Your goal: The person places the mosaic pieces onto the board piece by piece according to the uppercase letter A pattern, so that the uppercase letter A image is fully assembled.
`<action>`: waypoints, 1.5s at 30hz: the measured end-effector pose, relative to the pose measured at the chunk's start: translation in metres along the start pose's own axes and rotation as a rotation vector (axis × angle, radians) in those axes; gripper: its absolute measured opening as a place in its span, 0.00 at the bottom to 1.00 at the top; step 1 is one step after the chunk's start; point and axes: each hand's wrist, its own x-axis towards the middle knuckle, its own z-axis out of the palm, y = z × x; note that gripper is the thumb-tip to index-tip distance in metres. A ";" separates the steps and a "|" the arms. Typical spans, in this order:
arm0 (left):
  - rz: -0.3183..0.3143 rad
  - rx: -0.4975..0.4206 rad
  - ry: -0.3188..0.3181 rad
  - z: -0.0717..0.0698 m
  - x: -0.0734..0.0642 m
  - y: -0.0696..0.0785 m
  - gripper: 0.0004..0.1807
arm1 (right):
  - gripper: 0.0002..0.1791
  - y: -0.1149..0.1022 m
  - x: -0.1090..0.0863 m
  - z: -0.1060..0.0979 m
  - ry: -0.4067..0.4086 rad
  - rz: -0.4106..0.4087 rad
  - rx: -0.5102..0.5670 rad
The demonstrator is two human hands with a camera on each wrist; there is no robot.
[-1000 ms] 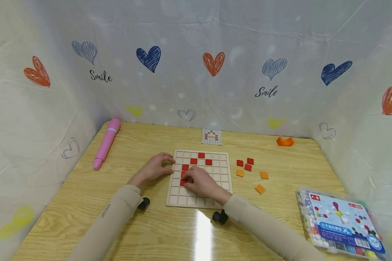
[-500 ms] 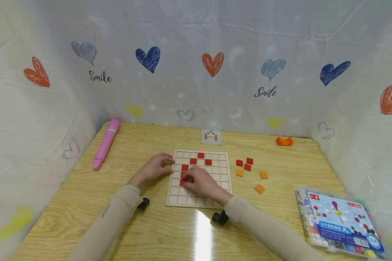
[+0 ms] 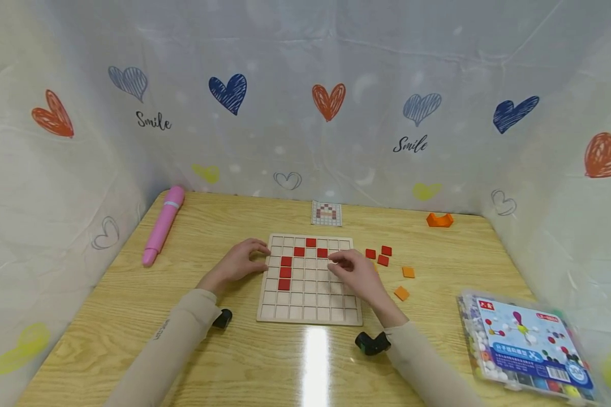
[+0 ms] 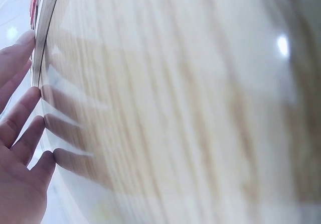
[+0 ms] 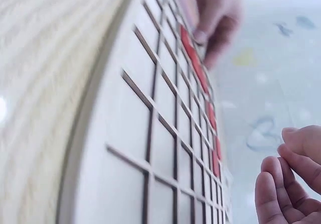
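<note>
A square wooden grid board (image 3: 309, 280) lies on the table. Several red tiles (image 3: 285, 272) sit in its cells, in a left column and a peak at the top. My left hand (image 3: 237, 263) rests at the board's left edge; its spread fingertips (image 4: 36, 91) touch the side in the left wrist view. Over the board's right part hovers my right hand (image 3: 357, 275), its fingers loosely bent and holding nothing visible. Right of the board lie loose red tiles (image 3: 383, 260) and orange tiles (image 3: 401, 293), one partly hidden behind the right hand.
Behind the board lies a small pattern card (image 3: 327, 213). An orange holder (image 3: 440, 220) stands at the back right, and a clear box with a printed label (image 3: 534, 342) at the front right. A pink tube (image 3: 163, 226) lies at the left.
My right hand has left the red tile in the left column and moved right, towards the loose tiles. That column now shows uncovered. The left hand has stayed at the board's edge.
</note>
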 end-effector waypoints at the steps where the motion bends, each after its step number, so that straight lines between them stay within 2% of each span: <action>1: 0.002 -0.001 0.000 0.000 0.000 0.000 0.18 | 0.15 0.003 -0.001 -0.005 0.018 0.022 0.011; 9: 0.002 -0.038 -0.005 0.000 0.000 -0.002 0.17 | 0.19 0.022 -0.008 -0.044 0.158 0.140 0.047; 15: -0.009 -0.066 -0.013 0.000 0.002 -0.004 0.18 | 0.22 0.039 -0.009 -0.070 0.203 0.243 0.047; 20: -0.012 -0.080 -0.010 0.000 0.001 -0.005 0.17 | 0.24 0.054 -0.009 -0.083 0.208 0.294 0.009; 29: -0.012 -0.069 -0.002 0.001 0.002 -0.005 0.17 | 0.24 0.066 -0.006 -0.085 0.137 0.326 -0.072; 37: -0.009 -0.062 -0.003 0.002 0.004 -0.008 0.17 | 0.23 0.072 -0.002 -0.080 0.105 0.346 -0.116; 45: -0.006 -0.061 -0.004 0.002 0.005 -0.007 0.16 | 0.21 0.074 0.000 -0.080 0.089 0.310 -0.183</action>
